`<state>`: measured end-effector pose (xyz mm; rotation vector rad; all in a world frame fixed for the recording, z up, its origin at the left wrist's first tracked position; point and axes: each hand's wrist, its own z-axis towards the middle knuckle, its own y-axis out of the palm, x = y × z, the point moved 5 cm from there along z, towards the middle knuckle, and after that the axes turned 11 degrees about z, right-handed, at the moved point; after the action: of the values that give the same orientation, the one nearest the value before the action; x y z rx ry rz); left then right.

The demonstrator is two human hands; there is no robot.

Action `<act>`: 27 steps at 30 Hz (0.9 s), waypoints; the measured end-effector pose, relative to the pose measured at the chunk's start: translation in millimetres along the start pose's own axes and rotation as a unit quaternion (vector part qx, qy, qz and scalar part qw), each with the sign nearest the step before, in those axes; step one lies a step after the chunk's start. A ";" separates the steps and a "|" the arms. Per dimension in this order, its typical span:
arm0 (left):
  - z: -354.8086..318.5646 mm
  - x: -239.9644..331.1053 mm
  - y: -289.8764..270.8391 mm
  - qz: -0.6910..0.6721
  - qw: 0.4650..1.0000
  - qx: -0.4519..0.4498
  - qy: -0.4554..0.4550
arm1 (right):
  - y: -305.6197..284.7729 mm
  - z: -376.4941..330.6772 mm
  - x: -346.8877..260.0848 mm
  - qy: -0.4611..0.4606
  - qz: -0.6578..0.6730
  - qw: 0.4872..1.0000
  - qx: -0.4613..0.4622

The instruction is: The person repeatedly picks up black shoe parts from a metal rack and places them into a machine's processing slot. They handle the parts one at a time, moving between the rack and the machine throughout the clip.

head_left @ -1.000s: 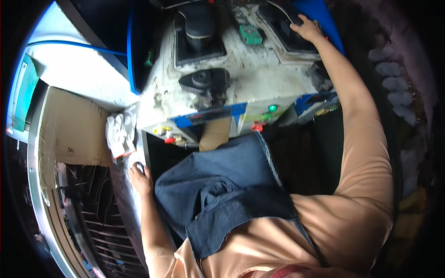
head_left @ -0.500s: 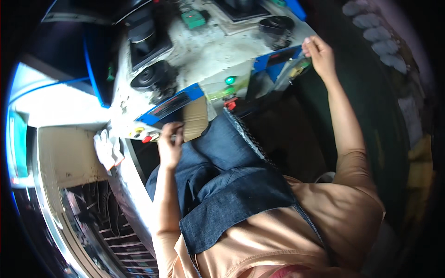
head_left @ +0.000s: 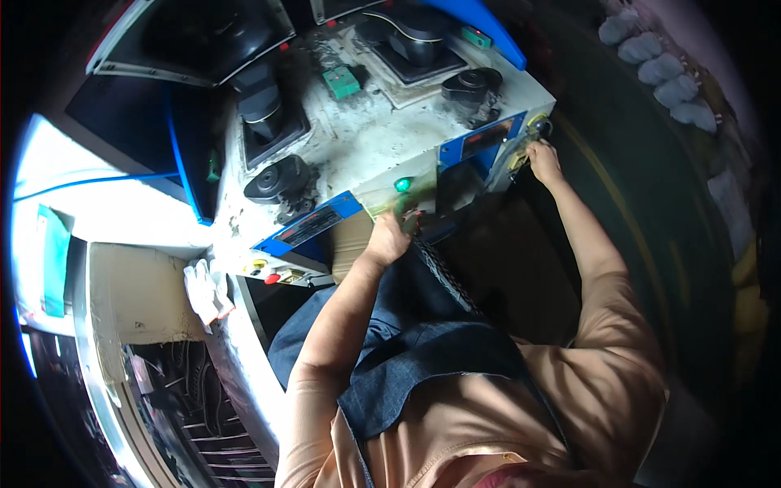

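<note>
My left hand (head_left: 391,238) reaches to the middle front panel (head_left: 382,199) of a pale machine, just below a lit green button (head_left: 402,185). Its fingers look stretched out against the panel, partly blurred, with a red button beside them. At the machine's right front corner my right hand (head_left: 546,163) has its fingers curled at a small control panel (head_left: 518,156) with a clear cover. What those fingers hold, if anything, is hidden. A yellow-ringed black knob (head_left: 538,125) sits just above that hand.
Two dark round-topped clamps (head_left: 278,180) and a green box (head_left: 341,81) stand on the worn machine top (head_left: 366,130). White gloves (head_left: 207,291) hang at the left, near a red button (head_left: 272,279). Several white bundles (head_left: 659,69) lie at the far right.
My left hand has moved right and up from the left control panel to the middle panel. My right hand has come down onto the right control panel. The view has shifted slightly.
</note>
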<state>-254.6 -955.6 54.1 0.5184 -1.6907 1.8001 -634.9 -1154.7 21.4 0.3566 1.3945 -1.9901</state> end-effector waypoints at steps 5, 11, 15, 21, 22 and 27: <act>-35.8 9.2 -27.5 0.011 0.998 0.030 0.060 | 5.1 -24.0 -26.7 0.004 0.012 0.999 -0.044; -147.4 -36.5 -109.4 -0.027 0.990 0.100 -0.093 | 35.3 -101.6 -55.3 0.079 0.262 0.936 -0.221; -252.5 -115.8 -156.2 0.013 0.933 0.275 -0.230 | 55.9 -136.6 -108.6 0.070 0.267 0.924 -0.263; -405.8 -189.7 -197.3 0.202 0.799 0.330 -0.460 | 84.7 -142.0 -226.1 -0.008 0.318 0.897 -0.306; -425.4 -194.1 -196.8 0.252 0.775 0.336 -0.473 | 87.8 -139.8 -253.7 -0.067 0.328 0.896 -0.290; -478.1 -199.8 -179.5 0.357 0.703 0.336 -0.515 | 102.7 -159.5 -363.3 -0.245 0.309 0.885 -0.248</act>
<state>70.4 -516.6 5.8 1.6049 -1.9823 3.1009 -323.6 -897.4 91.1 0.0357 1.1998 -1.0530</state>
